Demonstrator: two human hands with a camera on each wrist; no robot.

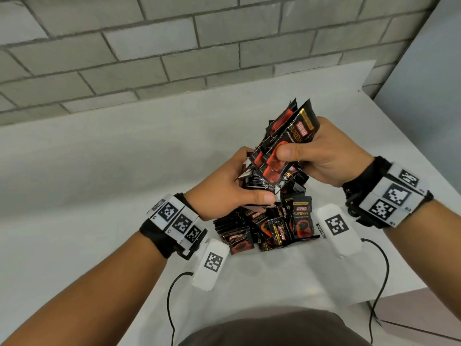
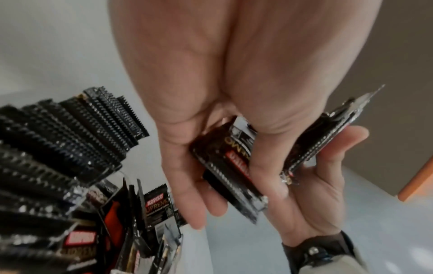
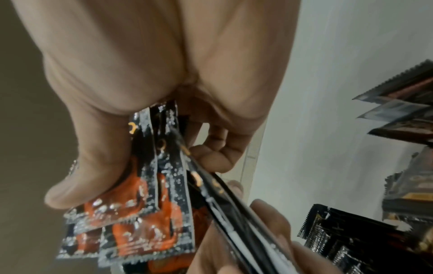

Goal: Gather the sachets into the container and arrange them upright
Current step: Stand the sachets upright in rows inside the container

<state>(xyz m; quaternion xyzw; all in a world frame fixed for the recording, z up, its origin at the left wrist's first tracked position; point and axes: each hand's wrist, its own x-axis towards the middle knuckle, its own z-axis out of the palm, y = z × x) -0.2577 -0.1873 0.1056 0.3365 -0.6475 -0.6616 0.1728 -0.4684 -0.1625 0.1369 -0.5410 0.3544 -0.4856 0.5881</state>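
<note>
Gripping sachet bundle with both hands | container beneath hidden by sachets

Evenly and softly lit from overhead in the head view; white table bright, only faint shadows under the forearms and beside the sachets in the container. Straight mortar lines of the brick wall bowed by wide-angle distortion, strongest toward the corners. Dimmer and warmer in both wrist views, with palms filling the upper half, soft and out of focus. Specular glare on the foil of the held sachets. Motion blur across serrated sachet edges at left; printed lettering only partly legible.
</note>
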